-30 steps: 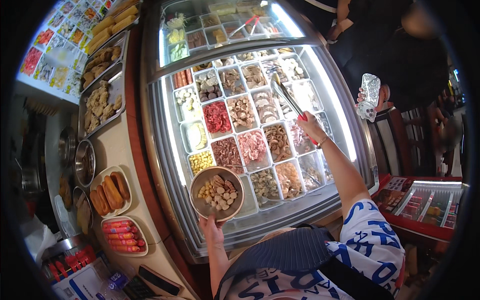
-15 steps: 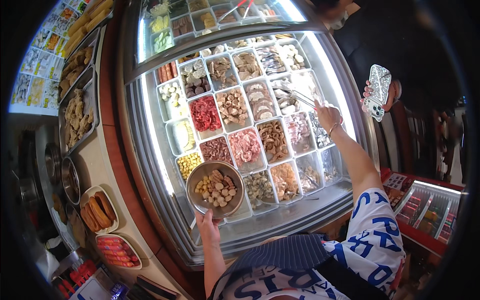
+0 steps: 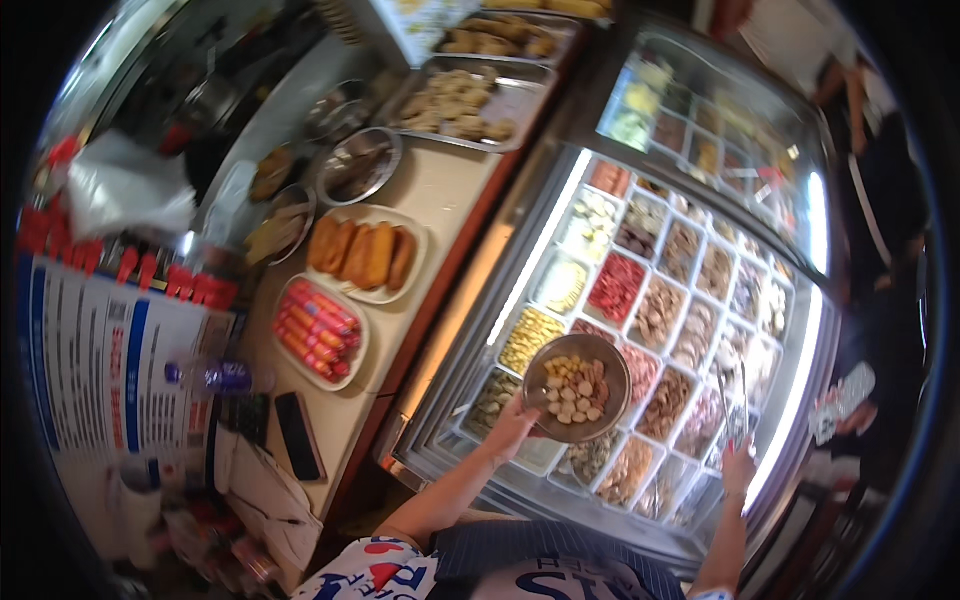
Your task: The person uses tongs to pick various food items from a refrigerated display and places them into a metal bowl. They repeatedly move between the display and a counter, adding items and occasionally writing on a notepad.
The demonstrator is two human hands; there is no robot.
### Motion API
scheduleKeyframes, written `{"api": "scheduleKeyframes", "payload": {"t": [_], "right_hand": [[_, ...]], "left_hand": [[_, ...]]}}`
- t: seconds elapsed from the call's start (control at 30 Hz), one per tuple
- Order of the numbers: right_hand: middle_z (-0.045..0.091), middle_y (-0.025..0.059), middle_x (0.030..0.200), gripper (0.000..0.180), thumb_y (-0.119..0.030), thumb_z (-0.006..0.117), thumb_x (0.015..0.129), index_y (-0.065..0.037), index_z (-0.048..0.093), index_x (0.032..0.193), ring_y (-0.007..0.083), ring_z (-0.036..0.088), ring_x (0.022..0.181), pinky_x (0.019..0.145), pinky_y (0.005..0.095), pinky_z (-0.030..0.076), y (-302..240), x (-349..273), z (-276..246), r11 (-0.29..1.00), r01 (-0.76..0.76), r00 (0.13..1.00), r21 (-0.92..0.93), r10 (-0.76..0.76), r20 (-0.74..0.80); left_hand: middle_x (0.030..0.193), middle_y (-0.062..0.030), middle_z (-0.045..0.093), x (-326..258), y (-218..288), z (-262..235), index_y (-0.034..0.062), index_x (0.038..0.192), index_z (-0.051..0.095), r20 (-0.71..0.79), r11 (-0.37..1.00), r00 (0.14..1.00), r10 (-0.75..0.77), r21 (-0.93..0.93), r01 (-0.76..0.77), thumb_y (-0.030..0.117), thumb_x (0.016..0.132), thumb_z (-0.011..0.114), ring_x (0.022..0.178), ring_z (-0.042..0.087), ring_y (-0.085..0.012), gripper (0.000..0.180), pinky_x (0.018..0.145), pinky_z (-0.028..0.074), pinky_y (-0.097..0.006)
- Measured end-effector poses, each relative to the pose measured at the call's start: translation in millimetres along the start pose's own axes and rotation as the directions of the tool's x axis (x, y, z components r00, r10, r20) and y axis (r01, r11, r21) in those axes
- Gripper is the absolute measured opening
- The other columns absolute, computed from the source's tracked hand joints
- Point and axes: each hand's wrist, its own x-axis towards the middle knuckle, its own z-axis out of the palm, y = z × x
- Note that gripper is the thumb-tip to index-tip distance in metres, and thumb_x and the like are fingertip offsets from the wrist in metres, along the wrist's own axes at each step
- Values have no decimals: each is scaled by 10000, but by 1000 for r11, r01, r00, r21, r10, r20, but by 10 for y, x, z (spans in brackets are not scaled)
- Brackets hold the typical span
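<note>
My left hand is closed on the near left rim of a round steel bowl. Yellow corn pieces, pale round balls and a few brownish-pink chunks lie in the bowl, which is held over the food trays. In my right hand is a pair of metal tongs, jaws spread and pointing away from me over the trays on the right. Nothing shows clearly between the jaws. Close by are a tray of pink meat slices and a tray of brown curled pieces. A tray of red meat lies beyond the bowl.
A lit display case holds the trays, its glass lid at the far end. Left, a counter carries fried dough sticks, red-wrapped sausages and a dark phone. At right, another person's hand holds a glittery phone.
My view has swung left, bringing more of the counter into sight. My right hand and the tongs have drawn back toward me from the far right trays. The bowl stays in my left hand.
</note>
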Motion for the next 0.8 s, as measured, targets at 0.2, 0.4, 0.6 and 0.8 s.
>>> {"api": "scheduleKeyframes", "payload": {"t": [0.2, 0.4, 0.6, 0.8], "right_hand": [[599, 178, 846, 534, -271, 575, 735, -78, 386, 1196, 342, 588, 719, 608, 398, 464, -1153, -559, -929, 780, 507, 855, 367, -404, -325], [555, 147, 762, 467, -232, 598, 725, -87, 444, 1142, 282, 551, 600, 553, 356, 436, -3287, -1100, -2338, 504, 843, 537, 189, -764, -359], [563, 122, 652, 262, -205, 591, 701, -71, 445, 872, 318, 556, 607, 529, 406, 429, -4852, -1461, -2997, 144, 922, -12, -359, -917, -400], [560, 131, 610, 210, -185, 582, 691, -55, 478, 819, 308, 563, 608, 532, 405, 428, -5740, -1740, -3047, 70, 835, -36, -546, -983, -181]], "left_hand": [[1066, -104, 503, -114, -14, -208, 51, 1184, 330, 65, 1000, 998, -26, 18, 25, 93, 819, 445, 880, 564, -186, 385, 696, 509, -324], [1069, -135, 492, -160, 5, -525, 47, 1223, 283, 106, 994, 992, -73, 83, 64, 62, 823, 435, 894, 548, -204, 428, 696, 515, -328], [1092, -93, 495, -212, 231, -716, 94, 1263, 254, 177, 994, 980, -91, 70, 80, 108, 830, 443, 897, 539, -167, 472, 658, 490, -287], [1094, -55, 500, -125, 131, -967, 117, 1270, 254, 205, 986, 978, -44, -149, 76, 94, 828, 436, 882, 531, -133, 479, 632, 477, -268]]}}
